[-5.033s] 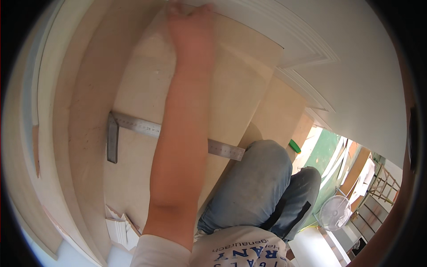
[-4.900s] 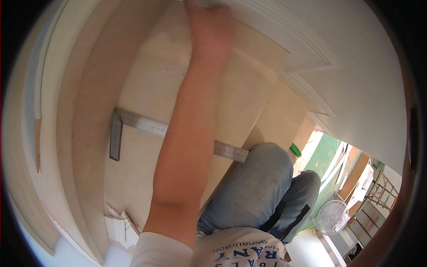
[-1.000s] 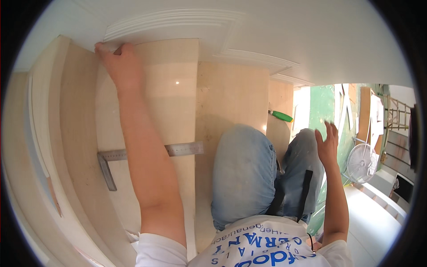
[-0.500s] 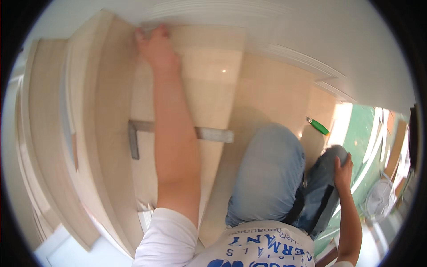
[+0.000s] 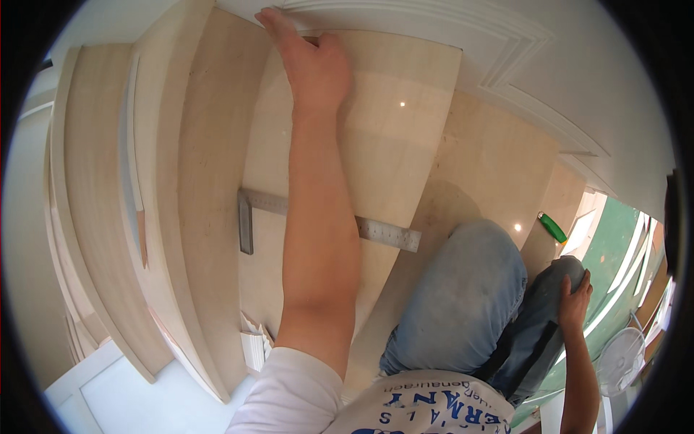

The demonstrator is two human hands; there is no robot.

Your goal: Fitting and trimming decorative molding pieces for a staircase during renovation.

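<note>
My left hand (image 5: pixel 318 69) reaches to the far end of a pale wooden board (image 5: pixel 394 145), where the board meets a white panelled wall. Its fingers are apart, one stretched toward the far left corner; a small dark patch shows between them, too small to make out. Under my left forearm a metal try square (image 5: pixel 390 234) lies across the board, its short stock (image 5: pixel 246 224) by the left side board. My right hand (image 5: pixel 575 300) rests with fingers spread on my right knee, holding nothing.
A green-handled utility knife (image 5: pixel 553 227) lies beyond my knees. Curved wooden boards (image 5: pixel 101 173) rise at the left, with a pencil-like stick (image 5: pixel 142 239) on one. White ribbed moulding pieces (image 5: pixel 254 347) sit by my sleeve. A fan (image 5: pixel 623 360) stands at the right on green flooring (image 5: pixel 611 228).
The view has shifted, so the board, try square and knife sit farther right in it. My left hand stays near the board's far end; my right hand stays on the knee.
</note>
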